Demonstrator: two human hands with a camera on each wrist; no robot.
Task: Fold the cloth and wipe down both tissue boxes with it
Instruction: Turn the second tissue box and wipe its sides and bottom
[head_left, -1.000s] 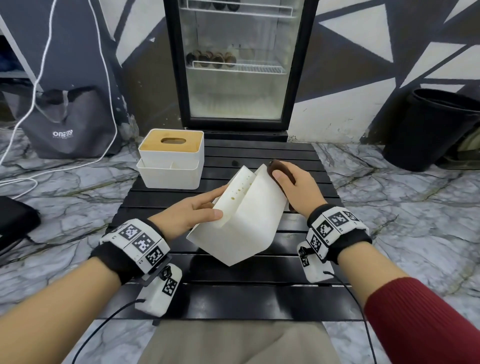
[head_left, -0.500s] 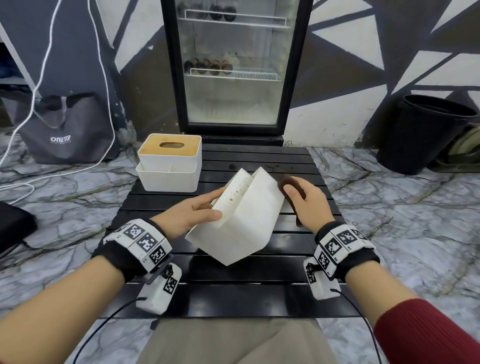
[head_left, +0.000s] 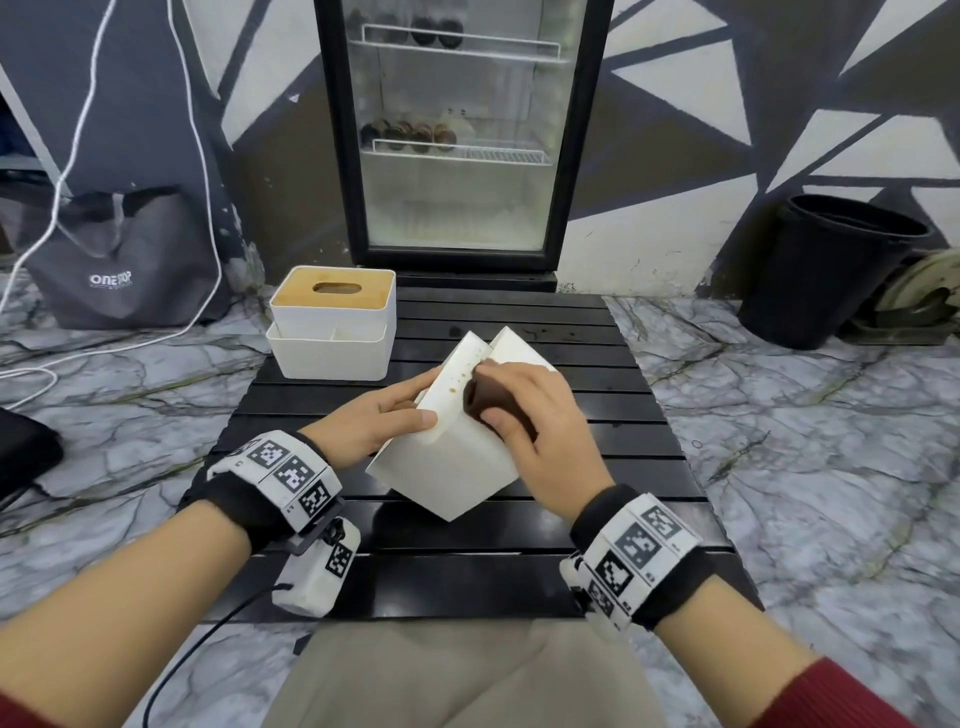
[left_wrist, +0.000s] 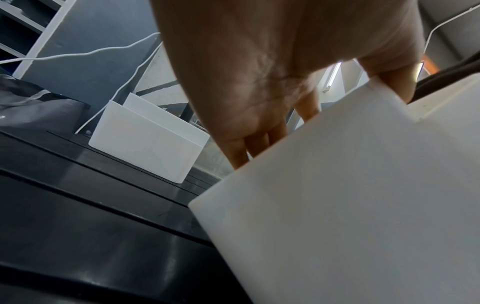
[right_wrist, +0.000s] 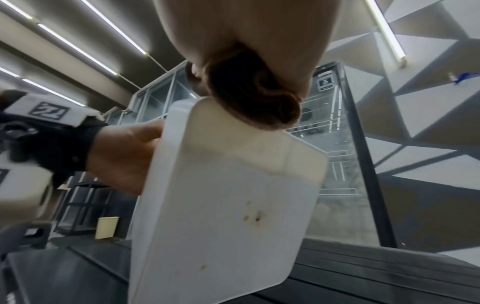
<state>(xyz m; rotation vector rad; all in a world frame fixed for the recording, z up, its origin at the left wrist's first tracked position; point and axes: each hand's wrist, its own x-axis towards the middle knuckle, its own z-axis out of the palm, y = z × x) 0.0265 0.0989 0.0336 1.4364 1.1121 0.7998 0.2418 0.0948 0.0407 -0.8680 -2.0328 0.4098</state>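
A white tissue box (head_left: 447, 462) stands tilted on one corner on the black slatted table (head_left: 597, 426); small brown spots dot its upturned face (right_wrist: 249, 216). My left hand (head_left: 384, 421) grips the box's left side, thumb on the near face, fingers behind it (left_wrist: 262, 139). My right hand (head_left: 524, 410) holds a bunched dark brown cloth (head_left: 480, 402) and presses it on the box's spotted face, seen as the cloth (right_wrist: 254, 92) against the box's top edge. A second white tissue box (head_left: 332, 322) with a wooden lid stands at the table's far left, also the box (left_wrist: 148, 139).
A glass-door fridge (head_left: 457, 135) stands right behind the table. A grey bag (head_left: 119, 260) and white cables (head_left: 197, 130) lie at the left on the marble floor, a black bin (head_left: 831, 270) at the right. My lap is at the near table edge.
My right hand with the cloth has moved from the box's far right side leftward onto its upturned spotted face. The left hand and the box stay about where they were.
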